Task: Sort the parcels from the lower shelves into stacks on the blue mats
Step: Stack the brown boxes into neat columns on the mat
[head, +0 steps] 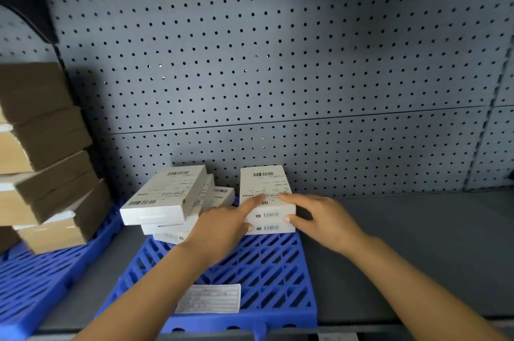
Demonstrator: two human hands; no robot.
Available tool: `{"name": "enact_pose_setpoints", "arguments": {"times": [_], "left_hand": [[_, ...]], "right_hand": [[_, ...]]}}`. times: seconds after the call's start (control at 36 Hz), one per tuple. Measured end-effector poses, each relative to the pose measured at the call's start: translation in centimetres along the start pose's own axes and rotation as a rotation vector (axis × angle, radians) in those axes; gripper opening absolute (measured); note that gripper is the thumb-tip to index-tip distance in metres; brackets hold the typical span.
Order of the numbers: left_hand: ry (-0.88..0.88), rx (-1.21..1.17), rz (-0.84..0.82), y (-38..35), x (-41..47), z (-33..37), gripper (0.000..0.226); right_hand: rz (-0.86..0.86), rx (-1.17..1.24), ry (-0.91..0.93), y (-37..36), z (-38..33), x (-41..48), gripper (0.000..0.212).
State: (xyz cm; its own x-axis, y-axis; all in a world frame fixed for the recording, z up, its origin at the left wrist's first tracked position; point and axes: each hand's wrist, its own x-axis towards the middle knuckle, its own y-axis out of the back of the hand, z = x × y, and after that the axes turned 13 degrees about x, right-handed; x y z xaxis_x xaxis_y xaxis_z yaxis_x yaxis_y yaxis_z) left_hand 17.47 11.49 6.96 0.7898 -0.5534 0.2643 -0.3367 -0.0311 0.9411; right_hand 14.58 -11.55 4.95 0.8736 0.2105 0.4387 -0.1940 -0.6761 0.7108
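Observation:
Two white labelled parcels point(264, 187) lie stacked at the back right of the middle blue mat point(267, 271). My left hand point(225, 218) grips the stack's left side, fingers on the top label. My right hand point(322, 215) holds its right side, thumb on the front face. To the left, a skewed pile of white parcels point(164, 196) rests on the same mat, the top one tilted and overhanging.
A leaning stack of brown cardboard parcels point(47, 151) stands on the left blue mat point(30, 285). A paper label point(208, 299) sits on the middle mat's front. Grey shelf surface point(417, 243) lies to the right; a pegboard wall point(278, 76) is behind.

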Motion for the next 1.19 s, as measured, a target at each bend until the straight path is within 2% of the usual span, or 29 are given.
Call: {"name": "enact_pose_setpoints", "arguments": {"times": [0.14, 0.22, 0.42, 0.81, 1.08, 1.19], "left_hand": [[-0.015, -0.086, 0.018, 0.2, 0.1, 0.2, 0.053], [-0.030, -0.143, 0.044, -0.2, 0.0, 0.2, 0.050], [-0.049, -0.244, 0.069, -1.8, 0.3, 0.0, 0.050], [-0.105, -0.244, 0.057, -1.6, 0.2, -0.6, 0.051], [-0.068, -0.270, 0.014, -1.3, 0.4, -0.4, 0.052], [-0.044, -0.206, 0.013, -1.3, 0.4, -0.3, 0.052]], "right_hand": [[-0.021, -0.200, -0.031, 0.3, -1.2, 0.0, 0.049], [-0.015, -0.231, -0.042, 0.0, -1.3, -0.1, 0.049], [-0.035, -0.129, -0.076, -0.4, -1.6, 0.0, 0.048], [-0.068, -0.005, -0.110, -0.5, -1.6, -0.2, 0.044], [-0.051, 0.068, -0.113, -0.8, -1.0, -0.4, 0.046], [-0.009, 0.077, -0.114, -0.9, -0.8, -0.2, 0.049]]}}
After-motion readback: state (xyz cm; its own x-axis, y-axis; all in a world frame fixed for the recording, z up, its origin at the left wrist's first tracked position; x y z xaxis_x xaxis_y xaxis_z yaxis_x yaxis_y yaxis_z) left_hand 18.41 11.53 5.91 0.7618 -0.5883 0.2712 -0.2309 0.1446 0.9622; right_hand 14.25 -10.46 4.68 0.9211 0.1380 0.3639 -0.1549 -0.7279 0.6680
